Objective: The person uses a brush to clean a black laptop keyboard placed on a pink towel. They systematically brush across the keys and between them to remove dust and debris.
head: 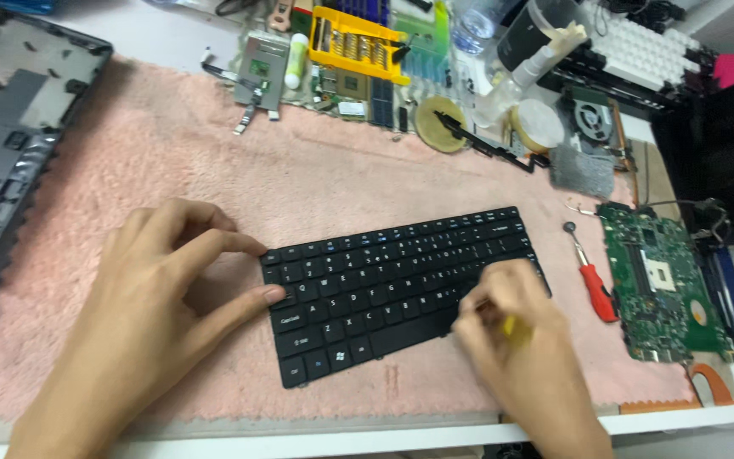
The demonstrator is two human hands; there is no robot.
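A black laptop keyboard lies loose on a fluffy pink mat, slanted up to the right. My left hand rests at the keyboard's left edge, thumb and forefinger touching its left side. My right hand sits over the keyboard's lower right corner, fingers closed on a small yellow tool that is mostly hidden and blurred.
A red-handled screwdriver and a green circuit board lie to the right. A dark laptop shell sits at far left. Along the back are a yellow parts holder, tape rolls, a fan and a white keyboard.
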